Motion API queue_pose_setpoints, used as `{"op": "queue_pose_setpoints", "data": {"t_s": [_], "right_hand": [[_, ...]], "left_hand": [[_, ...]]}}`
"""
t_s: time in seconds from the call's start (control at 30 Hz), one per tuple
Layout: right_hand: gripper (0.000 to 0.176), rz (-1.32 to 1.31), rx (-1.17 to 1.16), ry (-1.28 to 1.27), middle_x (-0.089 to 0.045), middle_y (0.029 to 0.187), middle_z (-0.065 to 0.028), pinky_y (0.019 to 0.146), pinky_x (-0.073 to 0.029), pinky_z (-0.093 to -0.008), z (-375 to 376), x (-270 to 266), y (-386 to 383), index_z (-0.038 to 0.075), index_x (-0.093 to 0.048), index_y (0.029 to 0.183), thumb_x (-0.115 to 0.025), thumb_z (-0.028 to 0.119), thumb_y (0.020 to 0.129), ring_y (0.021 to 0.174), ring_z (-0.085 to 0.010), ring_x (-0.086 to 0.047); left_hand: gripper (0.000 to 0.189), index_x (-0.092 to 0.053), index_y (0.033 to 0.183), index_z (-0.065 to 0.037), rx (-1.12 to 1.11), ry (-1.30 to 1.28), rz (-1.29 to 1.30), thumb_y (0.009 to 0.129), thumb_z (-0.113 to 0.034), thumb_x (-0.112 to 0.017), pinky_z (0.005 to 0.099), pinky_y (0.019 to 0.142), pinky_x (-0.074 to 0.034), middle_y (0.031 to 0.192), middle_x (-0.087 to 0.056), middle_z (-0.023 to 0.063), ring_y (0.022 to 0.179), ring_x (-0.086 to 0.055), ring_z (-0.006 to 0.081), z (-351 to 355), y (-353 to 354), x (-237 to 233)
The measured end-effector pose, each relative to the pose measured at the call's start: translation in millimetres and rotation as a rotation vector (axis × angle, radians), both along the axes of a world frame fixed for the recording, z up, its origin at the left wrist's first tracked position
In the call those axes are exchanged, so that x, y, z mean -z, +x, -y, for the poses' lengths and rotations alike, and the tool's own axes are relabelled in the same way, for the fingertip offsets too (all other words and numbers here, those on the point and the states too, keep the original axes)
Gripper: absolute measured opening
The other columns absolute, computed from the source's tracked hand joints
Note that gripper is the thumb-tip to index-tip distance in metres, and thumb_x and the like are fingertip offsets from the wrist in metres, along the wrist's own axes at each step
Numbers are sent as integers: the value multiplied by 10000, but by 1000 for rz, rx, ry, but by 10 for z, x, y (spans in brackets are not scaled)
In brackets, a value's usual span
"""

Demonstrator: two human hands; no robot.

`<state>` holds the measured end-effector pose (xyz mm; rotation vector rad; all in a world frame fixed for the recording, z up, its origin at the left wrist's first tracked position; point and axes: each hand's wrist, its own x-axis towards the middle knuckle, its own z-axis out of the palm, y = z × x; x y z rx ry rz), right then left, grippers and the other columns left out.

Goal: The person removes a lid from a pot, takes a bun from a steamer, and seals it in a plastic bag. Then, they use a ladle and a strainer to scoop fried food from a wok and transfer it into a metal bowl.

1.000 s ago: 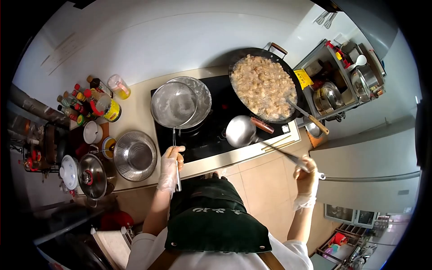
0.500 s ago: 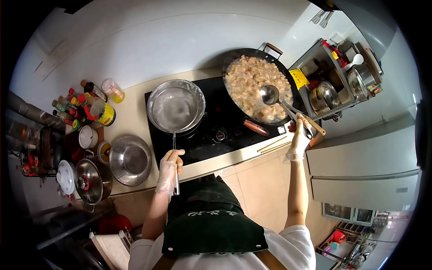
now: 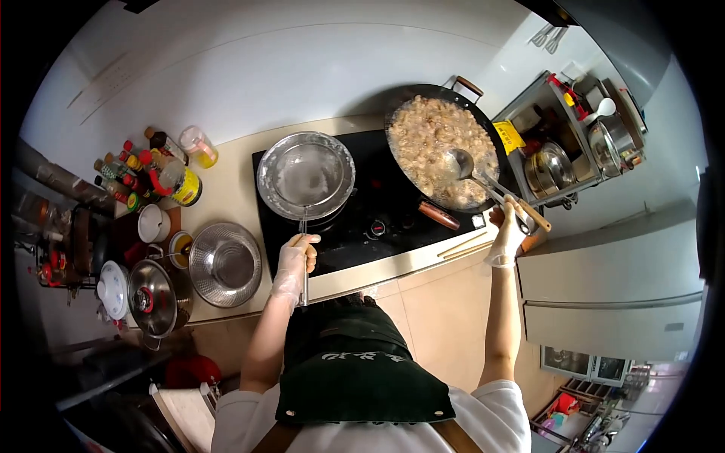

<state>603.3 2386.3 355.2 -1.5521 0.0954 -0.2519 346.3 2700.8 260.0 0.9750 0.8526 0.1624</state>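
My left hand (image 3: 296,266), in a clear plastic glove, is closed round the long metal handle of a strainer (image 3: 306,177). The round strainer lies over a pot on the left of the cooktop, and its rim is wet with whitish foam. In my gloved right hand (image 3: 507,235) is a metal ladle (image 3: 458,164), its bowl dipped into the wok at the right side. A wooden-ended handle (image 3: 538,217) also runs past my right fingers. Chunks of pale brown food (image 3: 434,140) in bubbling liquid fill the wok (image 3: 393,155).
Black cooktop (image 3: 355,245) spans the space between my hands. Wooden chopsticks (image 3: 462,248) lie at the counter edge. Left of the pot stand a metal colander (image 3: 225,264), a lidded pot (image 3: 152,298) and several sauce bottles (image 3: 136,177). A metal rack (image 3: 555,140) with pans stands right of the wok.
The ladle's bowl has gone down into the food in the wok. My left hand still holds the strainer over the pot. The whole view has shifted slightly.
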Motion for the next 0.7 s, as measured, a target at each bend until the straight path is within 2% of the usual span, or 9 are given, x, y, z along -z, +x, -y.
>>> {"op": "queue_pose_setpoints", "data": {"t_s": [0.17,0.7], "right_hand": [[169,-32,7,71,-616,718,-59,559,-495,-228,75,163,96,36,-646,1004,-614,180,920,569,-119,-582],[174,-119,113,154,-642,709,-71,558,-506,-234,65,137,92,81,-602,883,-680,236,875,569,-130,-608]], "left_hand": [[209,-633,899,-37,16,2,2,963,-164,-480,215,394,-314,594,-492,-22,433,-399,65,-7,-8,1],[221,-633,884,-35,12,16,0,967,-172,-481,210,386,-305,585,-488,-23,421,-393,61,-5,-23,76]]}}
